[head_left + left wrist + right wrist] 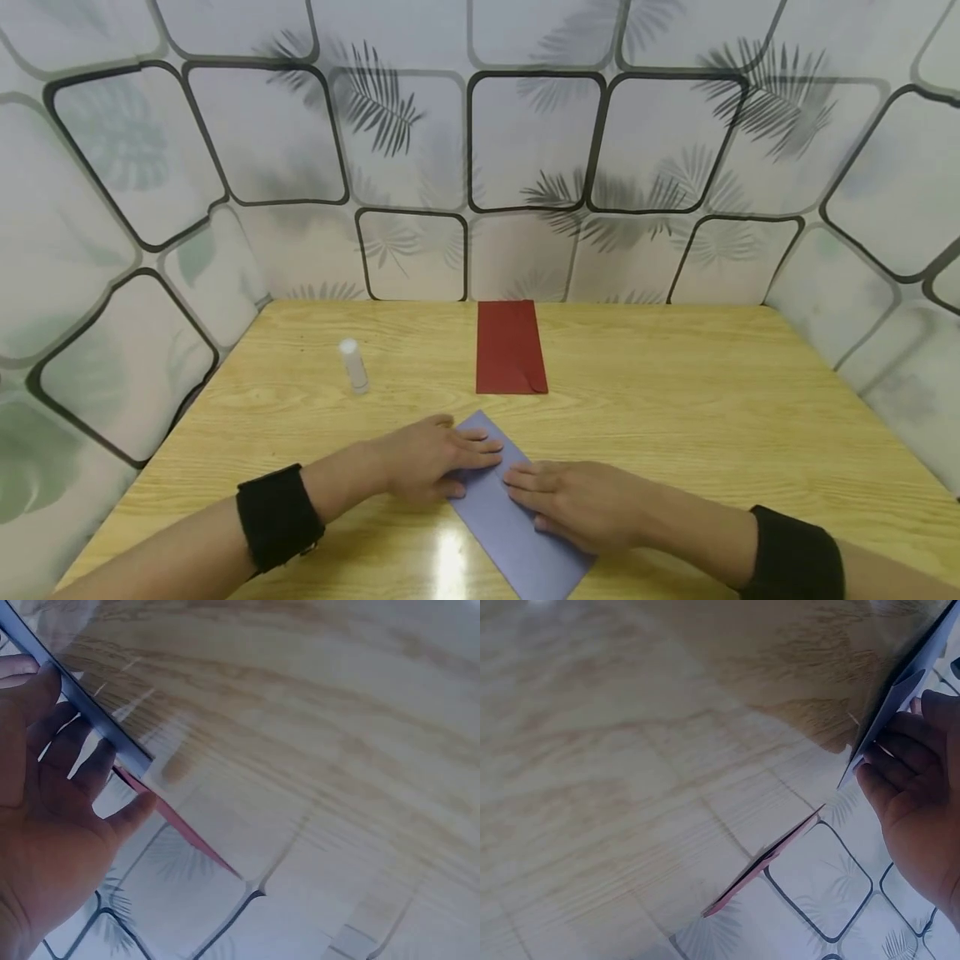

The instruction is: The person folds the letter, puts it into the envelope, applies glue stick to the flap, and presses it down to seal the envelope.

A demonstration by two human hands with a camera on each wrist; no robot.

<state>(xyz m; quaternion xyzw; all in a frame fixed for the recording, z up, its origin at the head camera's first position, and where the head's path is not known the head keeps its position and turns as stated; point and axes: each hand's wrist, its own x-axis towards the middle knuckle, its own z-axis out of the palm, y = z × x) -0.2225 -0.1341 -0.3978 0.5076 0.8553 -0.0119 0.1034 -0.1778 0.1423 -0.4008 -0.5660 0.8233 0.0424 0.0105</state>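
A long purple folded paper lies aslant on the table in front of me. My left hand rests on its far part, fingers extended across the surface and thumb at the left edge. Lower down, the right hand lies flat on the paper with its fingers straight and close together. In the left wrist view, the paper shows edge-on beside the fingers. The right wrist view shows a fold of the paper standing slightly up near the right hand.
Beyond the paper, a red envelope lies near the table's back edge. A small white capped tube, like a glue stick, is at the back left. Patterned cloth surrounds the wooden table at its back and sides.
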